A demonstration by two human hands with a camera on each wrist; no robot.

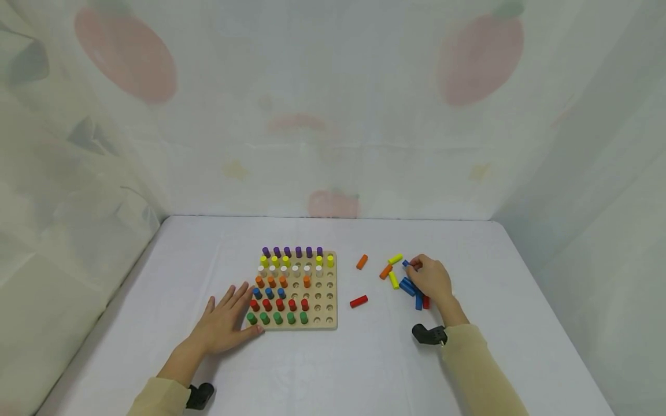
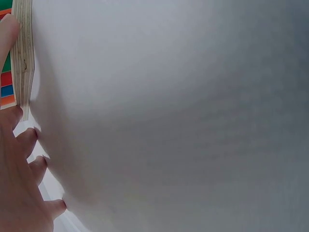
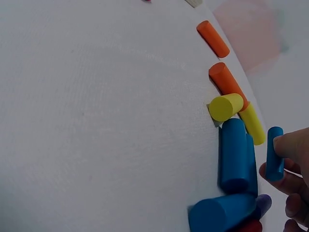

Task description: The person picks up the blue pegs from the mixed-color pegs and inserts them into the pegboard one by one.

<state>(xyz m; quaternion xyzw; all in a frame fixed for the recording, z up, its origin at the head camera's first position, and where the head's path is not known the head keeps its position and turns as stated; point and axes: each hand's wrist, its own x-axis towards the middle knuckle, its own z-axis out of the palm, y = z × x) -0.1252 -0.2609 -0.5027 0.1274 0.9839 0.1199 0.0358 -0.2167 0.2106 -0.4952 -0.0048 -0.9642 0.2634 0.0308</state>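
A wooden pegboard [image 1: 324,294] lies left of the table's middle, with rows of purple, yellow, white, orange, blue, red and green pegs standing in its holes. My left hand [image 1: 224,323] rests at the board's left side, fingers spread; the left wrist view shows its thumb against the board's layered edge [image 2: 24,58]. Over the loose pegs on the right, my right hand [image 1: 430,278] pinches a blue peg [image 3: 275,154] between thumb and fingers. Beneath that hand lie several blue pegs [image 3: 234,154], a purple peg [image 3: 263,205] and a red peg [image 1: 426,302], partly hidden.
Loose yellow pegs [image 1: 393,281] and an orange peg [image 1: 385,271] lie left of the right hand. Nearer the board are another orange peg [image 1: 362,262] and a red peg [image 1: 359,301]. A printed curtain [image 1: 333,162] hangs behind the white table [image 1: 333,370].
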